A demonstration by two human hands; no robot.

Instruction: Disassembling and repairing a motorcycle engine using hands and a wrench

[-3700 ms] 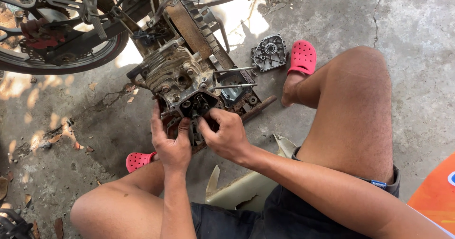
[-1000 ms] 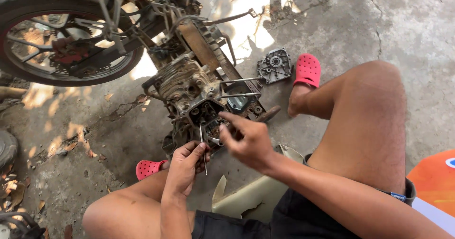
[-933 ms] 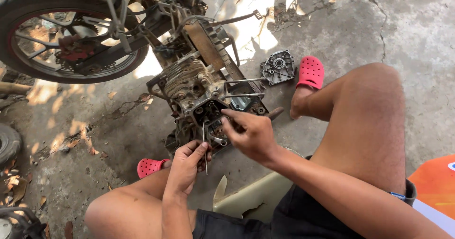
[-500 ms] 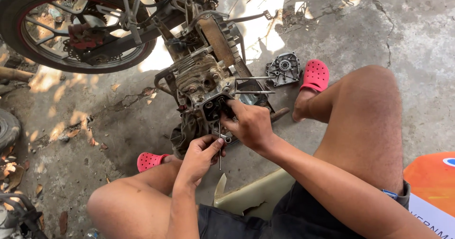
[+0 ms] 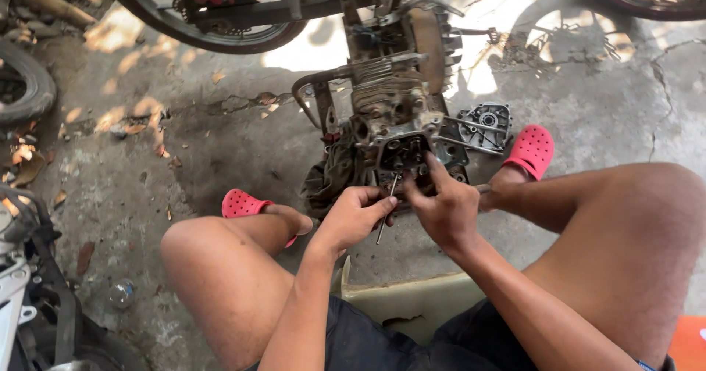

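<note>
Both hands have shifted right; left hand (image 5: 353, 216) fingers pinch a near-upright thin rod (image 5: 386, 209), right hand (image 5: 441, 205) seemingly empty.

The single head camera looks steeply down from close above the squatting person's knees, facing away from them over both hands (image 5: 401, 213) to the engine (image 5: 393, 113) and far wheel (image 5: 213, 11).

Grimy matt metal engine (image 5: 393, 117), thin bare-steel rod (image 5: 385, 213), rough cracked concrete floor (image 5: 220, 143).
</note>
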